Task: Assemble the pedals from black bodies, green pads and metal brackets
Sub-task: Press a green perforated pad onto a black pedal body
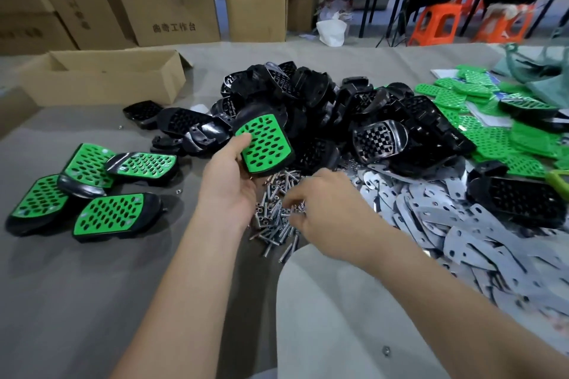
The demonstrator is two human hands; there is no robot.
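Tabletop grey, black bodies heaped, cartons stacked behind, orange stools beyond

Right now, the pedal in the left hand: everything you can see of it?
The pedal is a glossy black plastic body with a bright green pad seated on its face; the pad is a rounded rectangle pierced by rows of oval holes. It is held tilted, pad toward the camera, above the screw pile. The left hand grips its left edge, thumb on the pad. Its underside is hidden.
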